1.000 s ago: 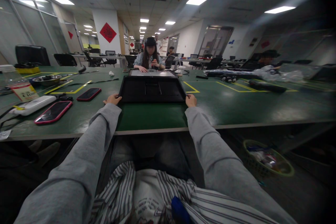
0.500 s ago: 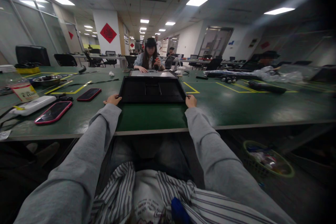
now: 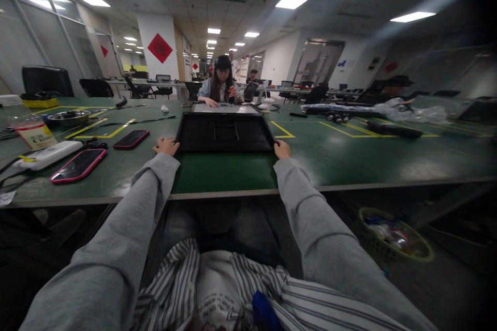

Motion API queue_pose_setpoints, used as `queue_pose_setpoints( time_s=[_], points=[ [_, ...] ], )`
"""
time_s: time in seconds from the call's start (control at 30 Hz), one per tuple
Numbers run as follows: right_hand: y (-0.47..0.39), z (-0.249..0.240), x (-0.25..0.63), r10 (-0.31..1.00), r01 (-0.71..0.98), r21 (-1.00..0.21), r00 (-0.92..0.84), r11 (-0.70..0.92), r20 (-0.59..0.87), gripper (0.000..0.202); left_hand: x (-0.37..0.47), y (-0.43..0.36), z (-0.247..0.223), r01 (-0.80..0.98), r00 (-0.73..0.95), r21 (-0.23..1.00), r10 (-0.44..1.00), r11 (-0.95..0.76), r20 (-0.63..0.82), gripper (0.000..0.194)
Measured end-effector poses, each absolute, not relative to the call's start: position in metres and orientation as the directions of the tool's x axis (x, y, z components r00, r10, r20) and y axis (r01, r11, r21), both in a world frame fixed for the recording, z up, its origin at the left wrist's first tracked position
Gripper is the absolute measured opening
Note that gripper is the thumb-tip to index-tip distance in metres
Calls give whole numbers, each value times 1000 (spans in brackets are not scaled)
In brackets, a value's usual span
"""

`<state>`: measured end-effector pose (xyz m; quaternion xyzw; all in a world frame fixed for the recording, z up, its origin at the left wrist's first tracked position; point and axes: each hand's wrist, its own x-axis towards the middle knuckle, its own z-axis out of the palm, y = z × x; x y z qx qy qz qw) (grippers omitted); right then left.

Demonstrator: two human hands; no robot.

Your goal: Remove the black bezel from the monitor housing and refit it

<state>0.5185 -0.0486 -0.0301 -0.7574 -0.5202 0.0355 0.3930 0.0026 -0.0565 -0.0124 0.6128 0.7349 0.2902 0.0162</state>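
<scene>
A shallow black rectangular tray-like panel (image 3: 194, 132) with a raised rim lies flat on the green table. Two thin upright ribs and a crossbar show in its middle. At its left edge, near the front corner, is my left hand (image 3: 166, 147); the fingers are a little apart on the table side and the thumb side touches the rim. My right hand (image 3: 282, 149) has its fingers curled at the front right corner, closed on the rim. The undersides of the fingers are hidden.
Two red-edged phones (image 3: 78, 166) (image 3: 132, 139), a white power strip (image 3: 52, 156) and a bottle (image 3: 33, 132) are on the left. A person (image 3: 221, 85) sits opposite, behind a pale panel (image 3: 229, 108). Plastic wrap (image 3: 411, 111) lies right; a basket (image 3: 396, 235) stands below.
The fingers of my left hand have loosened and spread slightly beside the rim. The black panel and my right hand look almost unmoved.
</scene>
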Motion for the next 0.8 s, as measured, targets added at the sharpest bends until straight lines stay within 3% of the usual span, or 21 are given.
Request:
queue_pose_setpoints(
  time_s=[0.23, 0.4, 0.57, 0.8],
  points=[
    [-51, -26, 513, 768, 759, -646, 463, -85, 443, 42, 12, -68, -4, 929, -159, 354, 754, -103, 637, 39],
    [-60, -11, 499, 524, 782, -622, 514, 38, 679, 49, 20, -87, 12, 913, -192, 360, 580, -190, 792, 45],
    [-71, -1, 490, 390, 784, -614, 540, 89, 746, 52, 26, -101, 24, 880, -264, 423, 517, -217, 815, 52],
    [-87, 8, 475, 459, 803, -592, 503, 64, 732, 55, 27, -110, 30, 873, -318, 475, 606, -114, 729, 51]
  ],
)
